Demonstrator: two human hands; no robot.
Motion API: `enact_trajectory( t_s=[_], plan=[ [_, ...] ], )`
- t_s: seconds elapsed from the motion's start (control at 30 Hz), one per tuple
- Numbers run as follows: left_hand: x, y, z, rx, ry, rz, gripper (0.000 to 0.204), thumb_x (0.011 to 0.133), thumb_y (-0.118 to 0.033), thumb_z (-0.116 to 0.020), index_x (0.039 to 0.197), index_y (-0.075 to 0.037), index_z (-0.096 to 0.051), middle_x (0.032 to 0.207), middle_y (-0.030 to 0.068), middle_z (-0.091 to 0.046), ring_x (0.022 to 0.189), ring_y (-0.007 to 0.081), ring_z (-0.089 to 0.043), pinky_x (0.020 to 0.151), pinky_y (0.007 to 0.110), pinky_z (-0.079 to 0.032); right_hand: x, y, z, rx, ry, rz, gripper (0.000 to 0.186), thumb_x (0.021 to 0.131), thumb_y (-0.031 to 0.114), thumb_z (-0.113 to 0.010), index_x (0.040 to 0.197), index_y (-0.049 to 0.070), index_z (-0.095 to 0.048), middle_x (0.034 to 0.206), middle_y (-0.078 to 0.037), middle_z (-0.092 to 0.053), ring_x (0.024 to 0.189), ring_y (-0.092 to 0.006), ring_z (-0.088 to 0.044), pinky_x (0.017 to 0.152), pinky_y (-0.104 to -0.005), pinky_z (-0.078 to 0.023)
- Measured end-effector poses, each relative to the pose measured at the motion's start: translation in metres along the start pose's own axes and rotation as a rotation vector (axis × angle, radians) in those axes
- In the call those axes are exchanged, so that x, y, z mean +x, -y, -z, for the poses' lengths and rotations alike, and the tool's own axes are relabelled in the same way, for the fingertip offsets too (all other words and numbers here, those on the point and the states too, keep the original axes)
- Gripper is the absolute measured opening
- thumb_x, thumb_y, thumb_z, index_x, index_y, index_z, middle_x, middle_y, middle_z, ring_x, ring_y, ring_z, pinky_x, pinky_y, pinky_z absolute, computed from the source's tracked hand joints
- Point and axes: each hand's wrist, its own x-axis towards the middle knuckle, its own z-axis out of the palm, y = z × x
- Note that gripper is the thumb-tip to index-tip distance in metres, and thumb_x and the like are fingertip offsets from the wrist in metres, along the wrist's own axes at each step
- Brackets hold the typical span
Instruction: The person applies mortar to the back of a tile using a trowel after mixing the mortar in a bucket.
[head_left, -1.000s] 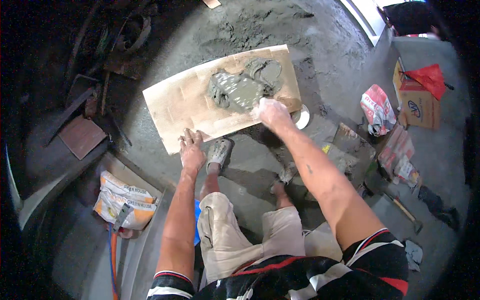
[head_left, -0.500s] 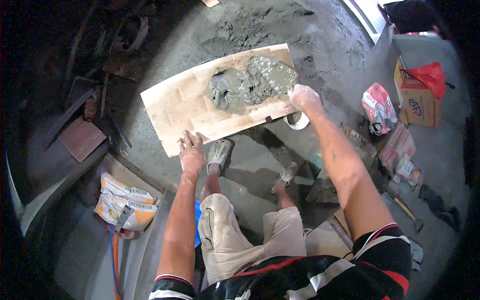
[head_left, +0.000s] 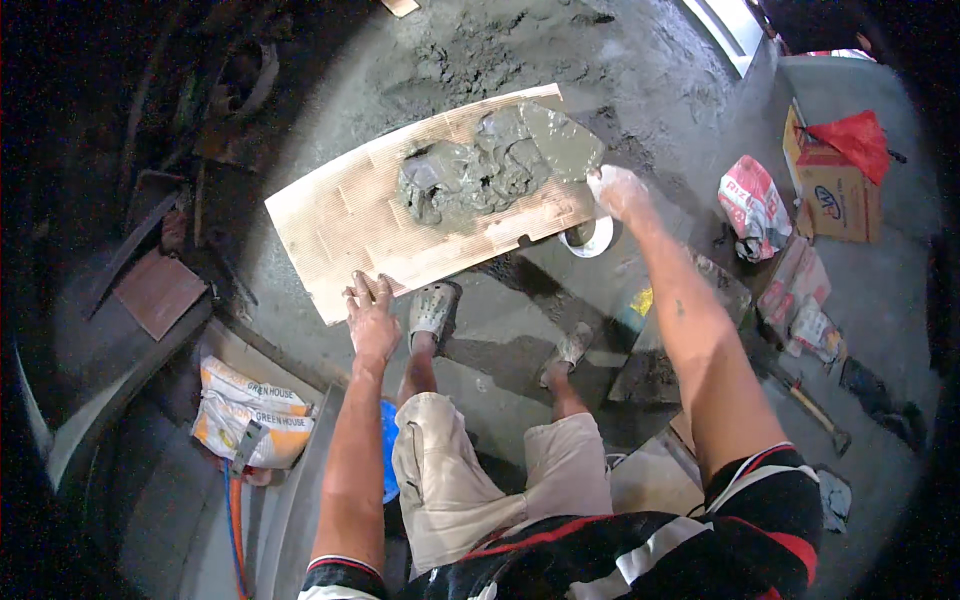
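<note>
My right hand [head_left: 618, 193] is closed round the handle end of a trowel [head_left: 565, 142], the handle itself hidden by the fingers. Wet grey mortar coats its broad blade, which lies over the right end of a mortar heap [head_left: 465, 178]. Beneath the heap is a long piece of ribbed brown cardboard [head_left: 335, 215], tilted up to the right. At the cardboard's near edge, toward its left corner, my left hand [head_left: 371, 322] rests with fingers spread on top. A white round container [head_left: 592, 243] is partly covered by the cardboard, just below my right hand.
Spread mortar [head_left: 455, 55] covers the floor beyond the cardboard. To the right are a red-and-white bag [head_left: 754, 210], a cardboard box [head_left: 842, 205] with red plastic, and a wooden-handled tool [head_left: 815, 405]. A white-and-yellow sack [head_left: 250, 405] lies left, near a reddish-brown board [head_left: 160, 292].
The trowel blade has swung up and right, now distinct from the heap. The cardboard and my left hand have shifted slightly left, and my right hand a little to the right.
</note>
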Motion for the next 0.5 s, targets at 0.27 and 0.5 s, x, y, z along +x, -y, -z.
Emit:
enact_trajectory(
  t_s=[0.27, 0.5],
  plan=[
    [0.004, 0.006, -0.023, 0.077, -0.079, -0.028, 0.088, 0.071, -0.014, -0.077, 0.151, -0.013, -0.04, 0.158, 0.0314, -0.021, 0.136, 0.0584, -0.031, 0.114, 0.056, -0.034, 0.01, -0.02, -0.037, 0.617, 0.382, -0.128, 0.036, 0.097, 0.032, -0.052, 0.083, 0.0, -0.062, 0.057, -0.01, -0.054, 0.042, -0.0174, -0.05, 0.04, -0.0416, -0.039],
    [-0.004, -0.001, -0.007, 0.046, -0.031, 0.019, 0.083, 0.075, -0.008, -0.071, 0.152, -0.02, -0.041, 0.163, 0.0236, -0.015, 0.141, 0.0542, -0.027, 0.11, 0.055, -0.041, 0.036, -0.02, 0.012, 0.392, 0.315, 0.083, 0.034, 0.1, 0.03, -0.046, 0.088, 0.001, -0.06, 0.06, -0.011, -0.056, 0.043, -0.0215, -0.053, 0.041, -0.0435, -0.045]
  ],
)
